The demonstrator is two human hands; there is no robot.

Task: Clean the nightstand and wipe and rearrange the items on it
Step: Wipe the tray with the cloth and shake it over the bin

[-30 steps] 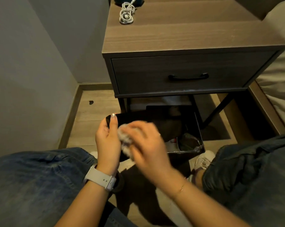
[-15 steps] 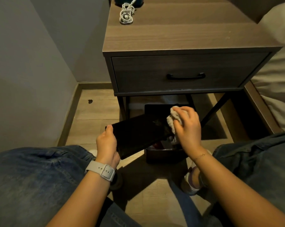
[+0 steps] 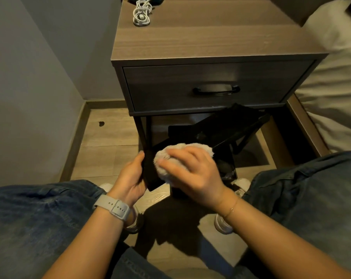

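Observation:
My left hand (image 3: 131, 176) grips the near left end of a flat black tablet-like slab (image 3: 221, 127), held low in front of the nightstand (image 3: 200, 41). My right hand (image 3: 192, 172) presses a fluffy beige cloth (image 3: 166, 158) onto the slab's near end, fingers spread over the cloth. The slab slants away to the right, its far end under the drawer. A coiled white cable (image 3: 141, 14) lies at the back left of the nightstand top, beside a dark object cut off by the frame's upper edge.
The drawer with a black handle (image 3: 216, 90) is closed. A black bin (image 3: 225, 168) stands on the wood floor under the nightstand. A grey wall (image 3: 29, 87) is on the left, white bedding (image 3: 335, 77) on the right. My jeans-clad knees flank my arms.
My right hand has swept the cloth back from the slab's far right end to its near left end. The slab has tilted so its far end points more to the right.

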